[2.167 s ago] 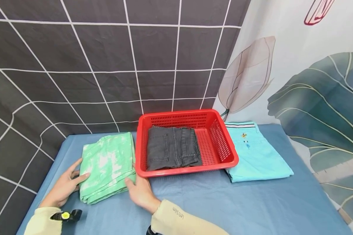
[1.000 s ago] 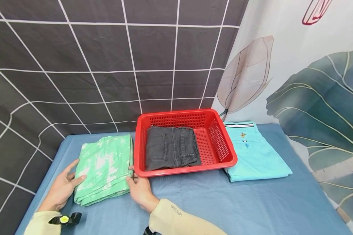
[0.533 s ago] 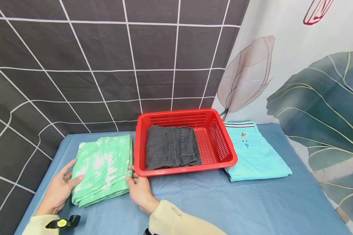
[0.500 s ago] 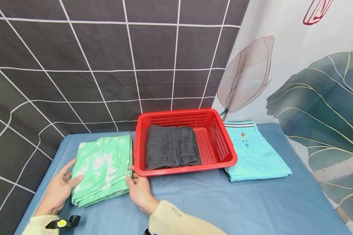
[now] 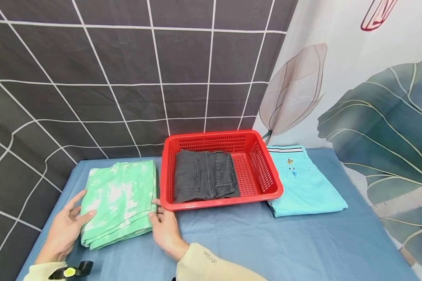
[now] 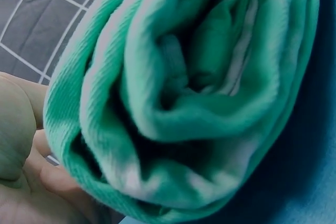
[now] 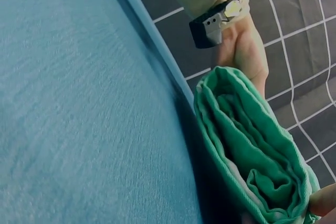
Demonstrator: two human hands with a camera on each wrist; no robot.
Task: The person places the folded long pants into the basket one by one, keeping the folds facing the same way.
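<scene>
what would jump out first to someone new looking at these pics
Probably the bright red basket in the middle of the head view, with folded dark jeans lying in its left part. Next, the folded green-and-white cloth to its left, between the left hand and right hand. Right of the basket, a folded turquoise garment also stands out on the blue sheet.

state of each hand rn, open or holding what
Left hand: holding the green folded cloth by its left side.
Right hand: holding that cloth by its right side.
</scene>
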